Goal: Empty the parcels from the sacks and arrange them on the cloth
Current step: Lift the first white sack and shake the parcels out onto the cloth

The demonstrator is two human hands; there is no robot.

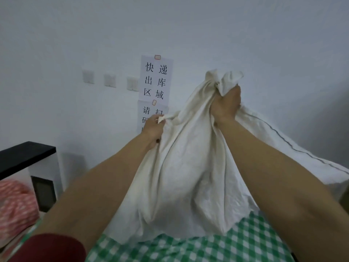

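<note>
Both hands (pixel 154 127) (pixel 227 105) grip white sack (pixel 188 167) corners above green-checked cloth (pixel 245 241).

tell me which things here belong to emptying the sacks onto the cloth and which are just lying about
Part of the job:
- white sack, held up by its gathered fabric
- left hand and right hand, both gripping it
- green checked cloth beneath it

Just lying about:
- paper signs
- wall switches
- black shelf
- red patterned fabric
</note>
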